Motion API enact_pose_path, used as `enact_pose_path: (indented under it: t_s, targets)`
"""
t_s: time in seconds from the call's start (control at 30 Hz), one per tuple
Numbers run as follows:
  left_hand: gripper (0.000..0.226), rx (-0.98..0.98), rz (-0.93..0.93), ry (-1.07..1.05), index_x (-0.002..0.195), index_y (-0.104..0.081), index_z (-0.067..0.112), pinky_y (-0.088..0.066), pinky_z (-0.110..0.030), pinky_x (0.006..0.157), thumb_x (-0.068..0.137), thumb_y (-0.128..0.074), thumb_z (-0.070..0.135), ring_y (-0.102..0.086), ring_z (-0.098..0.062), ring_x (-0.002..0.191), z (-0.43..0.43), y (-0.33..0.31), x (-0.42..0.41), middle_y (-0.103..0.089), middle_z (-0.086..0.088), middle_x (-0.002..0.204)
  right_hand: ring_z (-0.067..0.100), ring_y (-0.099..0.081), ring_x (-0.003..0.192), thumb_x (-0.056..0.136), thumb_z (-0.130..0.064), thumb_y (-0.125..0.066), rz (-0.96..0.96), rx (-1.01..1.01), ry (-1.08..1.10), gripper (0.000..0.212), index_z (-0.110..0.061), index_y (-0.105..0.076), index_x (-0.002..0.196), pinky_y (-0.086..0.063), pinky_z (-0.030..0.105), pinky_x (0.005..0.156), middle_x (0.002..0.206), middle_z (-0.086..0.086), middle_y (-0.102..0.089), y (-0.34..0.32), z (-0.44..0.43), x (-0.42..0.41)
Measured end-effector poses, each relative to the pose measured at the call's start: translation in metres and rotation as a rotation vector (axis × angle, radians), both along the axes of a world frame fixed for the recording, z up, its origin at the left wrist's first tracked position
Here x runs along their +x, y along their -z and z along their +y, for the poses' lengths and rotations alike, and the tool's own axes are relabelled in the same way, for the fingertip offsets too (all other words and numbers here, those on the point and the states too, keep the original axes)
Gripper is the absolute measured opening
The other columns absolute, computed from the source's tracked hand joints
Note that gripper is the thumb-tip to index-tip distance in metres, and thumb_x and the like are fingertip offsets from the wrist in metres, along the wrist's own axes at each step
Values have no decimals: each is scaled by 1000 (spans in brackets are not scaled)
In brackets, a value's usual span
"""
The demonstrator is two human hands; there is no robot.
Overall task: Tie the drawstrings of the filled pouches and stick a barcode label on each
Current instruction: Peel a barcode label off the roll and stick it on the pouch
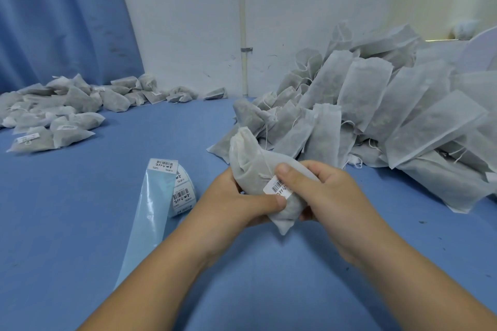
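Blue cloth: covers the table [80,223] that carries everything.
Heap [376,115]: filled pouches with open mouths and loose strings, stacked on the right.
Pile [53,115]: finished, labelled pouches at far left, well apart from the heap.
Roll [183,191]: barcode labels, just left of the hands, with a spent backing strip [150,212] trailing toward the camera.
Pouch [250,166]: held above mid-table between both hands, gathered neck at upper left, bottom corner pointing down.
Fabric: looks thin and soft, and the loose filling likely shifts under a squeeze. It is probably light, not slippery, and easy to tear at the neck.
Left hand [236,201]: curled round the pouch's left side, thumb at the label's lower edge.
Right hand [330,191]: fingers wrapped behind the right side, thumb pressing the label's top.
Label [277,186]: on the full belly; I cannot tell whether its edges are fully stuck.
String [265,164]: thin and white, running from neck toward label.
Grip: best round the belly, where filling backs the press, not by string or neck.
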State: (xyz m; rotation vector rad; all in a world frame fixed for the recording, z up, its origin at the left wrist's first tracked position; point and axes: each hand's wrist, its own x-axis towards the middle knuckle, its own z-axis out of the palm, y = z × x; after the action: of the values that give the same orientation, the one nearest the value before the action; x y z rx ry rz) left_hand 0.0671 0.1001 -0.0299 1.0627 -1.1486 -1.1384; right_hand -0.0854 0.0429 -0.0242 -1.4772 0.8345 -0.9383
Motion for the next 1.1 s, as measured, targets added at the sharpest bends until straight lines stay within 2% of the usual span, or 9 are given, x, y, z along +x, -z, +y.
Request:
enact_pose_path:
  t_s: [0.13, 0.23, 0.4, 0.57, 0.63, 0.7, 0.8, 0.93, 1.1]
  targets:
    - [46, -11, 14, 18, 121, -63, 6, -58, -39, 84, 76, -70, 3, -70, -33, 105, 0, 1, -1, -71, -18, 112, 11, -65, 67, 72, -42, -78, -6, 19, -67, 29, -17, -73, 87, -50, 25, 58, 78, 1, -73, 0, 0, -3]
    - [48, -5, 46, 22, 122, -63, 8, -58, -35, 80, 75, -71, 4, -70, -30, 106, 0, 0, -1, -72, -15, 115, 15, -67, 72, 66, -47, -74, -65, 103, -65, 37, -15, -74, 85, -51, 30, 63, 85, 7, -75, -2, -3, -5]
    - [44, 2, 121, 21, 123, -61, 6, -58, -32, 77, 79, -64, 7, -70, -29, 105, -1, 0, -2, -72, -13, 115, 17, -65, 74, 85, -43, -66, -50, 72, -18, 28, -16, -76, 83, -51, 37, 71, 86, 8, -75, -1, -4, -3]
    - [48, -15, 19, 19, 124, -60, 1, -56, -47, 92, 78, -71, 7, -67, -40, 107, 0, 0, -6, -70, -22, 115, 15, -65, 69, 89, -41, -62, -32, 18, -18, 28, -19, -75, 79, -54, 40, 71, 77, 5, -74, 1, 0, 2]
    - [45, -38, 18, -33, 120, -63, 1, -56, -43, 90, 76, -71, 8, -68, -37, 106, 0, 0, -6, -71, -21, 113, 11, -66, 69, 89, -46, -59, -19, 3, -27, 29, -21, -73, 85, -53, 33, 65, 79, 0, -74, 1, 0, 4]
    - [39, -63, 73, -71, 117, -66, 3, -58, -40, 87, 79, -67, 10, -69, -33, 106, -2, -1, -7, -72, -19, 112, 8, -68, 76, 87, -50, -62, 1, -33, -65, 26, -26, -71, 95, -51, 28, 66, 87, -5, -74, 3, 1, 5]
    - [38, -78, 115, -94, 115, -66, 1, -58, -41, 87, 80, -61, 11, -68, -34, 107, -4, -3, -6, -71, -21, 111, 7, -70, 86, 82, -45, -70, -17, -17, -135, 29, -29, -68, 106, -53, 27, 69, 96, -8, -74, 4, 2, 5]
    - [46, -60, 197, -77, 122, -61, -2, -57, -40, 89, 81, -56, 17, -66, -31, 111, -5, -9, -2, -69, -21, 117, 13, -71, 87, 82, -34, -73, -61, 30, -143, 25, -24, -70, 104, -53, 29, 71, 96, -3, -75, 4, -2, 2]
    - [27, -38, 120, -339, 116, -60, 17, -58, -31, 72, 90, -59, 10, -71, -17, 91, -14, -20, -2, -73, -6, 103, 15, -68, 75, 81, -18, -71, -154, 110, -41, 21, -16, -68, 102, -51, 26, 60, 90, 4, -75, 6, -7, 5]
